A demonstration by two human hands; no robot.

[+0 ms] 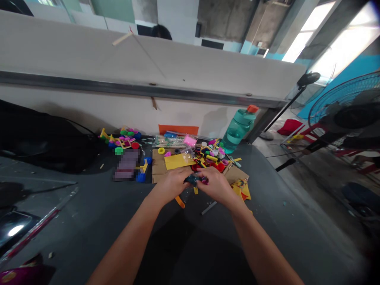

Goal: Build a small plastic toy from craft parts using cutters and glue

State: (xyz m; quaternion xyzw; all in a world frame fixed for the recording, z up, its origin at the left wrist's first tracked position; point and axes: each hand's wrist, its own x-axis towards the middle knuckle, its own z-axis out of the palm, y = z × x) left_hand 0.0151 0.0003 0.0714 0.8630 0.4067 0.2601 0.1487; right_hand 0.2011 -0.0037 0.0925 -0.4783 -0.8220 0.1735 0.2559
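Note:
Above the dark grey table (118,221), my left hand (175,183) and my right hand (216,185) meet with fingers closed around a small dark teal piece (192,180) with magenta at its right end. Fingers cover much of it, and its kind cannot be made out. A brown cardboard sheet (158,168) lies just beyond my hands, with a yellow paper piece (178,161) on it. Closer to me are an orange strip-like object (179,202) beneath my left hand and a thin grey rod (208,208) beneath my right.
A teal water bottle (239,128) stands at the back right, beside a colourful heap of small parts (212,154). A blurred-out phone (127,164) and blue-and-yellow pieces (143,169) lie to the left. There is a black bag (44,134) at far left and a fan (350,114) at right.

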